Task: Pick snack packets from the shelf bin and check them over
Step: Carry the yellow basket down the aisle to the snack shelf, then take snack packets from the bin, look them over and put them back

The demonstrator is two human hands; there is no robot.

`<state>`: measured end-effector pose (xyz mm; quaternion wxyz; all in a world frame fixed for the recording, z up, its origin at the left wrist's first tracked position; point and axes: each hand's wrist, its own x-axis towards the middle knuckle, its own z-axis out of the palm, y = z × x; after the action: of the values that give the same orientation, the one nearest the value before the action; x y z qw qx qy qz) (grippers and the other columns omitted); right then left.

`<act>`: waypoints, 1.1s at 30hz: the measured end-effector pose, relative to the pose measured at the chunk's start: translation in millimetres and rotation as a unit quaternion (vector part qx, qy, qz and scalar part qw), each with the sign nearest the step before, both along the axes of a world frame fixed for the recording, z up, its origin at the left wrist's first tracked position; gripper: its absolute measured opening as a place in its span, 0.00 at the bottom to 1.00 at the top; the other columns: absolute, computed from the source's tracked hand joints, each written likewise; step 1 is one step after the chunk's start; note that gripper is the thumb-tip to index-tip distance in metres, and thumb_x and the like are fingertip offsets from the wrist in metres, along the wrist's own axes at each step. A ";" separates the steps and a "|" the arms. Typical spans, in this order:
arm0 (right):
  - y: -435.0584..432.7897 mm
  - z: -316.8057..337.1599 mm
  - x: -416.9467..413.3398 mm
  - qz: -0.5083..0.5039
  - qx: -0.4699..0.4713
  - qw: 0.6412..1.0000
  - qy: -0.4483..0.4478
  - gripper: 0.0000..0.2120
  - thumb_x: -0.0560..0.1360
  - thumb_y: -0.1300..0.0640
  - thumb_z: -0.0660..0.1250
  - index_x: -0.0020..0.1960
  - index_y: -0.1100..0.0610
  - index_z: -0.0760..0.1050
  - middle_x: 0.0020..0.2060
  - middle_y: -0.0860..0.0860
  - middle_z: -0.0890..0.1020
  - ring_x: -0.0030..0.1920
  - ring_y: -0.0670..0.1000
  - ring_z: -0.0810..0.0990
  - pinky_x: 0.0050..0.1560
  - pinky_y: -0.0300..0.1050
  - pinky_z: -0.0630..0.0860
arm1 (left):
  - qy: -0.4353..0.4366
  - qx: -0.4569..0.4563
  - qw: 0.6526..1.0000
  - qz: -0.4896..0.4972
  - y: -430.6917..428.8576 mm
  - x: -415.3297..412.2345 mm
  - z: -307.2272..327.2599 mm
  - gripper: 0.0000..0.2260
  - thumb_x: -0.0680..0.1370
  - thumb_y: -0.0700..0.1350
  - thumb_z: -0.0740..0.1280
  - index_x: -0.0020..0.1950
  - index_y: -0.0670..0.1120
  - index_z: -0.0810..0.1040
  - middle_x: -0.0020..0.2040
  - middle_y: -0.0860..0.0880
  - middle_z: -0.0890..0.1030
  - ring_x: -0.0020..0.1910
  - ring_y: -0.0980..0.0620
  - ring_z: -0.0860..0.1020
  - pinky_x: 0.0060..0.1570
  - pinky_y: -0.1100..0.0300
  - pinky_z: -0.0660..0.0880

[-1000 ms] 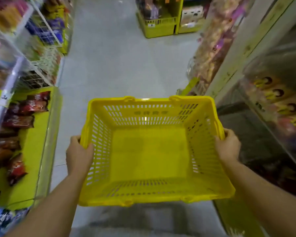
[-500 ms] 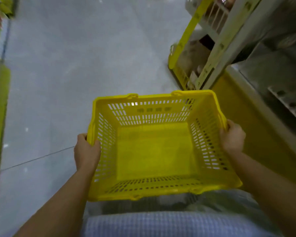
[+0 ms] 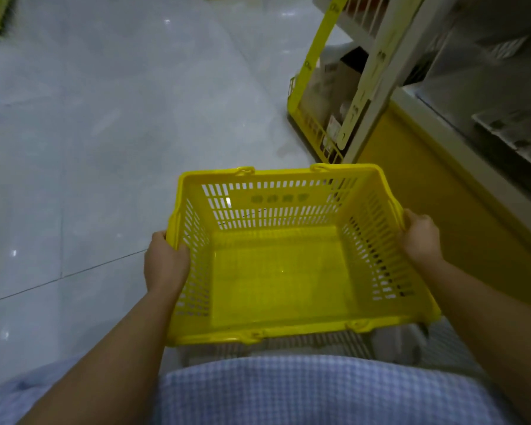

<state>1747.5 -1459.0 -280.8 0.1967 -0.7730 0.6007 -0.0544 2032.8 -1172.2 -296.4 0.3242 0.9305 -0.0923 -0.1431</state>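
Left hand: your left hand (image 3: pixel 166 265) grips the yellow basket (image 3: pixel 276 173) by its left rim.
Right hand: your right hand (image 3: pixel 420 237) grips its right rim.
Shelf bin: the shelf bin (image 3: pixel 315 134) sits low, ahead to your right, beyond the basket; its contents are blurred.

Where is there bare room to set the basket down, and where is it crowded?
Bare: the grey floor left of the basket and ahead of it, up to the low yellow rack; also the basket's own bottom. Crowded: the right side, with rack and shelf base beside the right hand.
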 end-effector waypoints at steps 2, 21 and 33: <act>1.2 4.2 -5.6 -0.001 0.023 1.000 -0.006 0.24 0.74 0.70 0.63 0.70 0.67 0.67 0.64 0.69 0.74 0.65 0.66 0.72 0.64 0.53 0.66 | 0.014 0.021 1.000 -0.010 -2.5 -2.5 1.5 0.17 0.76 0.40 0.66 0.64 0.37 0.71 0.60 0.33 0.77 0.59 0.34 0.75 0.53 0.47 0.71; 77.7 318.8 -141.7 0.121 -0.237 0.947 -0.180 0.13 0.77 0.56 0.67 0.61 0.55 0.79 0.53 0.48 0.83 0.52 0.44 0.79 0.53 0.36 0.73 | -0.157 -0.355 0.818 -0.423 -169.5 -232.3 279.1 0.08 0.78 0.42 0.66 0.49 0.55 0.80 0.40 0.58 0.82 0.41 0.58 0.80 0.41 0.61 0.73; 112.4 427.0 -297.2 0.053 -0.443 0.887 -0.121 0.08 0.75 0.59 0.68 0.53 0.56 0.83 0.45 0.51 0.86 0.46 0.50 0.82 0.51 0.46 0.78 | -0.266 -0.402 0.690 -0.540 -167.3 -389.5 383.5 0.08 0.77 0.43 0.67 0.53 0.53 0.81 0.45 0.57 0.81 0.46 0.54 0.80 0.48 0.59 0.76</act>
<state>1450.3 -1346.6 146.2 -0.0925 -0.7978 0.4438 -0.3974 1643.2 -1339.5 87.1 0.4961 0.4999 -0.7098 0.0107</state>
